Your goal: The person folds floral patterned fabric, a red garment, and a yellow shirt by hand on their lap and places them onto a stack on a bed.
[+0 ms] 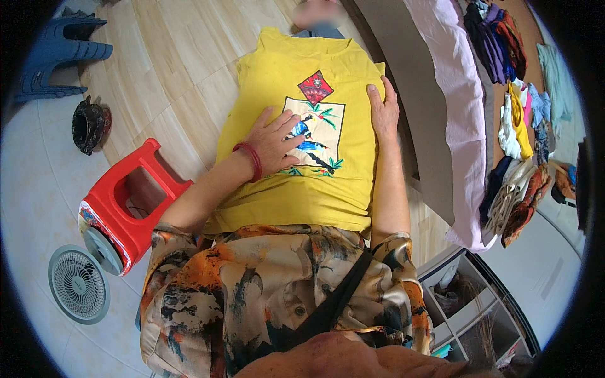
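Note:
A yellow sleeveless top (252, 82) lies spread out in front of me, its neckline at the far end and its hem against my patterned shirt. On its front are a red diamond patch (316, 87) and a pale square picture of a blue bird (324, 135). My left hand (272, 140), with a red bangle at the wrist, rests flat with fingers spread over the left part of the picture and hides some of it. Along the top's right edge lies my right hand (384, 108), fingers extended, touching the fabric near the armhole and gripping nothing visible.
To the left are a red plastic stool (113, 183), a grey fan (79, 283), a dark patterned cloth bundle (89, 125) and blue stools (57, 60). A bed edge with pink cloth (463, 126) runs along the right, with folded clothes beyond. Lower right stands a compartment shelf (479, 309).

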`<state>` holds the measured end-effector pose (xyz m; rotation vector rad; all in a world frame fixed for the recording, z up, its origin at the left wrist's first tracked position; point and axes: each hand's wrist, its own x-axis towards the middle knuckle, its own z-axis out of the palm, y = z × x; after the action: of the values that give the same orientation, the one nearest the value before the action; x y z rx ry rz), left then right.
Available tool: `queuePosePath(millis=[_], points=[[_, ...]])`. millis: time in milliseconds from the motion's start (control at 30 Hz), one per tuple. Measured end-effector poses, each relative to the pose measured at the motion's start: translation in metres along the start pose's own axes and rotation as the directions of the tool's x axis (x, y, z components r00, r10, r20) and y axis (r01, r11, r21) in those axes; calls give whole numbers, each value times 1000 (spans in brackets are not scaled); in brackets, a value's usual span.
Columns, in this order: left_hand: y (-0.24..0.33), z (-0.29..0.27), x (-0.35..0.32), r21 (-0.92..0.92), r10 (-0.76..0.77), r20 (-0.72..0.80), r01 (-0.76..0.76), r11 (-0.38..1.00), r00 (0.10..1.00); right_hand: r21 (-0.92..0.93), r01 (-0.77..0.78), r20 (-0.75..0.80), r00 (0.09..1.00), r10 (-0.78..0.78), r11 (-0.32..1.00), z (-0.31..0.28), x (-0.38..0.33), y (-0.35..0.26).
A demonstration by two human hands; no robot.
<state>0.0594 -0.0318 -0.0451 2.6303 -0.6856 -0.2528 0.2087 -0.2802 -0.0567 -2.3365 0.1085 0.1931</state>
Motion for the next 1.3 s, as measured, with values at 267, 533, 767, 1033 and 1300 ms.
queuePosePath(millis=[267, 533, 767, 1033, 1300], points=[[-3, -3, -13, 30, -127, -89, 130, 991, 988, 49, -3, 9, 1000, 2, 999, 0, -1, 0], [-1, -12, -18, 35, -196, -121, 202, 979, 973, 47, -20, -3, 1000, 20, 999, 5, 0, 4], [-9, -3, -23, -52, -218, -209, 212, 976, 953, 49, 27, 5, 1000, -27, 998, 7, 3, 14], [-14, -2, -21, -111, -224, -210, 205, 973, 952, 32, 5, 35, 999, -6, 999, 4, 9, 5], [-24, -6, -10, -156, -230, -147, 207, 966, 962, -159, 73, 182, 982, -43, 985, 9, 114, -2]])
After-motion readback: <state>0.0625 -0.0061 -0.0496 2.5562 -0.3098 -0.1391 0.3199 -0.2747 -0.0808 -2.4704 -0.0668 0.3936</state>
